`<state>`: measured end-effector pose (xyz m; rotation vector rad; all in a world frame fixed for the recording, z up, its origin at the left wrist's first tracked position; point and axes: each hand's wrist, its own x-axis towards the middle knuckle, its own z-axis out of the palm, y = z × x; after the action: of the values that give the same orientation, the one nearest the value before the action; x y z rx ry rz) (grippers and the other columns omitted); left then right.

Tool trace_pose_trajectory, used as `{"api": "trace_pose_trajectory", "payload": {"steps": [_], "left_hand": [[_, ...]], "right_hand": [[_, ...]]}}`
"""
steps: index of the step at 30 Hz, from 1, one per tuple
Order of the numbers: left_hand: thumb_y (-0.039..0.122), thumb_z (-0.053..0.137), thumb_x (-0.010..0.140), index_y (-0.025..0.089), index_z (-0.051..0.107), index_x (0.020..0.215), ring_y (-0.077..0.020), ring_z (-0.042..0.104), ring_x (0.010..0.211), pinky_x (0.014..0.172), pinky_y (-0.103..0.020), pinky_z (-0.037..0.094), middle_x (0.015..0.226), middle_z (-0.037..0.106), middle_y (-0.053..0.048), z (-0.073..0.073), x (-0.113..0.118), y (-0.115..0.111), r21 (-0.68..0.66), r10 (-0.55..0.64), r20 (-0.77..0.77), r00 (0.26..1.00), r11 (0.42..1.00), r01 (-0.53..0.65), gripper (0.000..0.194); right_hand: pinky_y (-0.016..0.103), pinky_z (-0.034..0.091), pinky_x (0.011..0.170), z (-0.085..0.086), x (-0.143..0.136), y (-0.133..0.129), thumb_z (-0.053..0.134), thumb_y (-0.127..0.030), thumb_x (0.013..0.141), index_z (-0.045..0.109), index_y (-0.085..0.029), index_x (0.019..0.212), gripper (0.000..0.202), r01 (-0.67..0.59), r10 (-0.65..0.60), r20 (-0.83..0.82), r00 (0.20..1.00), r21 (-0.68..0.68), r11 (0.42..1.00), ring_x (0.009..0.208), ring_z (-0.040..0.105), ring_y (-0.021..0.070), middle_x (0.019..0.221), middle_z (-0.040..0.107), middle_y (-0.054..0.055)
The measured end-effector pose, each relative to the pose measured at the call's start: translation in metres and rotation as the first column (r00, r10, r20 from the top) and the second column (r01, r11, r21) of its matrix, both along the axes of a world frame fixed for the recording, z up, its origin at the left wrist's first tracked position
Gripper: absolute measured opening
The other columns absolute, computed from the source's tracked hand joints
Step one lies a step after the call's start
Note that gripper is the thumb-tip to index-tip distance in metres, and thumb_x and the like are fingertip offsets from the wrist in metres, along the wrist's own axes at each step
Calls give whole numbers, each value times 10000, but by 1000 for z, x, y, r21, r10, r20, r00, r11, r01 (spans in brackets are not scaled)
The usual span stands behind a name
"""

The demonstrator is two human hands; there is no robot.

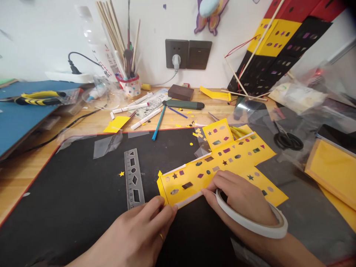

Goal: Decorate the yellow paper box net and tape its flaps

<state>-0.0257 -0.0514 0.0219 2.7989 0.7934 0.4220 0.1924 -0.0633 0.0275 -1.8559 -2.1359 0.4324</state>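
A yellow sheet [205,168] with small cut-out shapes lies on the black mat, its flaps spread. White tape strips run along its long edges. At the near left corner, my left hand [147,226] pinches the end of the strip [189,200] on the near edge. Thumb and fingers of my right hand [236,193] are closed on that edge farther right. A white tape roll [250,226] hangs around my right hand. Left of the sheet lies a clear ruler [134,180] with shape cut-outs, close to my left hand.
Scissors [287,141] lie right of the sheet. Behind the mat [83,193] are a blue pen [159,124], a green cutter [185,104], yellow scraps and a cup of brushes [130,86]. A tall paper tower [272,44] stands at the back right; pliers [41,98] lie left.
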Motion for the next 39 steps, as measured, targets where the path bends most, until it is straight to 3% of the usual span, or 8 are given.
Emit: {"api": "trace_pose_trajectory", "payload": {"steps": [6,10,13,18,23,29,35,39], "left_hand": [[114,191,919,160,571,879,-81,594,553,444,-149,470,763,602,-35,2,2,0,-29,30,46,998,999,-28,385],[91,172,914,155,559,850,-107,614,650,439,-158,462,755,604,-39,0,0,0,14,11,47,999,1000,-12,398],[107,187,925,153,542,942,-107,612,711,463,-154,461,811,603,-43,-2,-5,-1,10,-11,15,1000,1000,11,359],[108,226,923,123,477,1089,-85,536,551,428,-186,419,781,566,-25,-2,-4,2,-24,-47,-32,998,999,46,302],[77,311,880,134,525,957,-135,509,587,427,-271,398,859,585,-15,1,17,11,120,-186,-200,962,970,213,235],[105,394,850,145,530,906,-139,511,595,405,-279,372,839,558,-7,3,33,23,109,-218,-363,906,956,274,152],[104,372,850,140,521,907,-141,503,564,404,-280,389,820,537,-18,3,36,23,82,-241,-369,898,953,290,164],[89,388,831,140,524,854,-149,495,551,405,-284,417,763,512,-10,3,41,21,73,-228,-332,915,961,265,147]], "right_hand": [[285,376,599,-5,1,-1,503,-177,758,543,-180,608,155,-50,52,-12,999,93,994,673,527,170,641,560,12],[283,374,595,-8,0,-1,521,-170,744,544,-179,599,147,-41,40,14,999,115,992,654,522,164,641,558,12],[275,371,591,-10,1,0,538,-171,734,543,-177,592,142,-42,38,29,999,148,988,643,521,155,629,558,7],[265,363,577,-11,1,-1,560,-167,724,550,-173,588,137,-58,45,75,996,181,982,635,528,144,627,568,-2],[270,355,574,-12,0,-1,543,-165,734,555,-175,600,135,-54,37,94,995,188,981,644,533,150,629,569,-2],[271,351,568,-13,1,-2,527,-178,755,551,-176,605,151,-74,56,89,994,217,973,633,522,149,634,565,1],[281,359,589,-13,3,-3,502,-190,790,571,-178,635,170,-101,88,70,994,202,974,661,524,159,660,568,16],[293,356,578,-12,5,-2,494,-196,802,579,-172,643,181,-165,130,150,980,254,953,645,516,168,648,567,27]]}}
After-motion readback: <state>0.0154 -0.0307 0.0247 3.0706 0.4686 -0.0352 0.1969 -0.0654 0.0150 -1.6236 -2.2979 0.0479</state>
